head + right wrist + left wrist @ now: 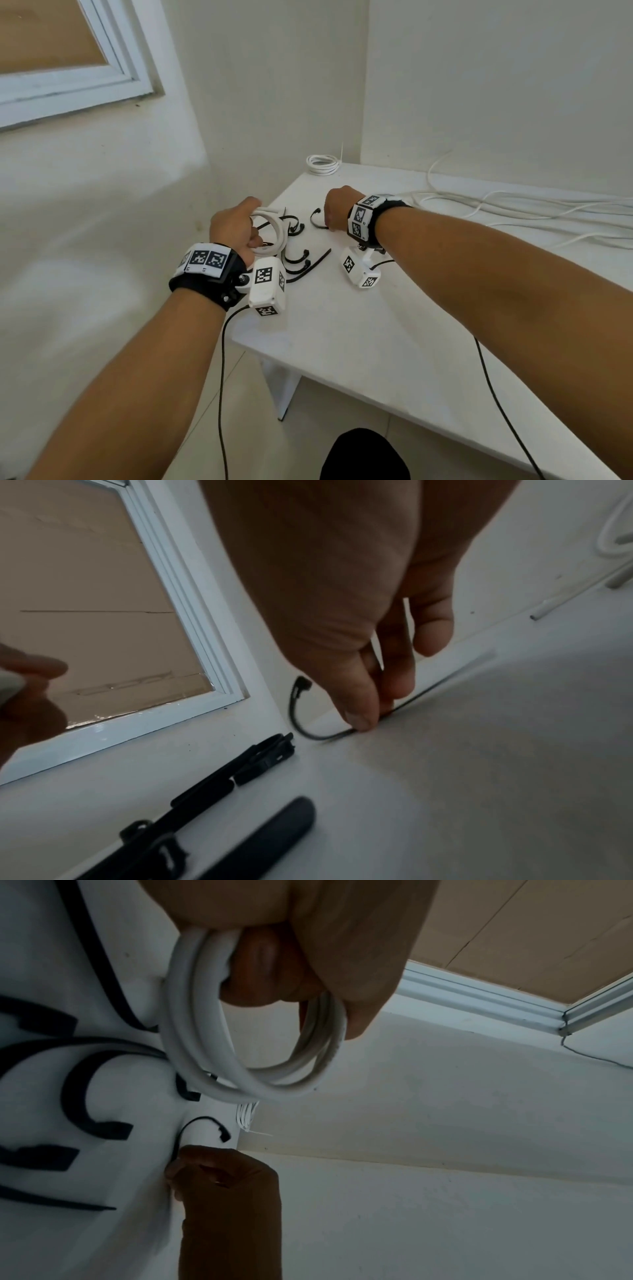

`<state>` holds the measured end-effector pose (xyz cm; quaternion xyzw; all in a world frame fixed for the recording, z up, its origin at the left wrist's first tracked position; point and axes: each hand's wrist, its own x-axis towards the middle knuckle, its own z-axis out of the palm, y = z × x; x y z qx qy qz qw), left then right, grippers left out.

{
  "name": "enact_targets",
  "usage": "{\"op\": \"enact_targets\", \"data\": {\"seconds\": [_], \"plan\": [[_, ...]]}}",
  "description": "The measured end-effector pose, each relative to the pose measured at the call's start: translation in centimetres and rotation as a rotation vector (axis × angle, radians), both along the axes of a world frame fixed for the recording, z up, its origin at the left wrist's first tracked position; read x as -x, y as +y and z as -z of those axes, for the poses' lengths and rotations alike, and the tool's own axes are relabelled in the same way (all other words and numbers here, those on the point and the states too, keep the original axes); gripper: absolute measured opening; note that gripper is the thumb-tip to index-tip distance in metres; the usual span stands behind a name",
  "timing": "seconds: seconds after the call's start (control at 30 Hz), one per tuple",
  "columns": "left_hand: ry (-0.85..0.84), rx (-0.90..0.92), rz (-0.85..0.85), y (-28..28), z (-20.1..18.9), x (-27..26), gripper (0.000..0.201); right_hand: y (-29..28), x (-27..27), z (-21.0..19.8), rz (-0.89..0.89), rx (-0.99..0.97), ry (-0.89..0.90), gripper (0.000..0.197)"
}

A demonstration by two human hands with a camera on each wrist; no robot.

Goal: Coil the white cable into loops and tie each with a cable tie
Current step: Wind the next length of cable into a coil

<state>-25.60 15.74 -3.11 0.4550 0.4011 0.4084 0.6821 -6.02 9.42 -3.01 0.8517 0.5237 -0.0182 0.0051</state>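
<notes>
My left hand (pixel 248 233) grips a small coil of white cable (pixel 275 229) above the table's left edge; in the left wrist view the fingers (pixel 260 961) are curled through the coil (pixel 209 1056). My right hand (pixel 334 214) is down at the tabletop, and thumb and fingers (pixel 359 712) pinch a thin black cable tie (pixel 296 718) that curves up to the left. The same tie (pixel 315 219) shows beside the hand in the head view.
Several more black cable ties (pixel 299 262) lie between my hands on the white table (pixel 376 335). A finished, tied white coil (pixel 322 164) sits at the far corner. Loose white cable (pixel 534 209) sprawls along the wall at the right.
</notes>
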Motion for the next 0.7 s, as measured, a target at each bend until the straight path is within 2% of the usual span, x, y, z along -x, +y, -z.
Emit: {"op": "enact_targets", "data": {"seconds": [0.1, 0.2, 0.7], "plan": [[-0.007, 0.004, 0.008, -0.1, -0.1, -0.6, 0.031, -0.6, -0.2, -0.1, 0.002, -0.027, 0.041, 0.025], [-0.01, -0.002, 0.026, -0.6, -0.4, -1.6, 0.031, -1.5, -1.0, 0.1, 0.016, -0.003, 0.072, 0.02], [-0.047, -0.007, 0.073, -3.3, -1.1, -3.8, 0.036, -3.0, -1.4, 0.4, 0.01, -0.004, 0.166, 0.032]]}}
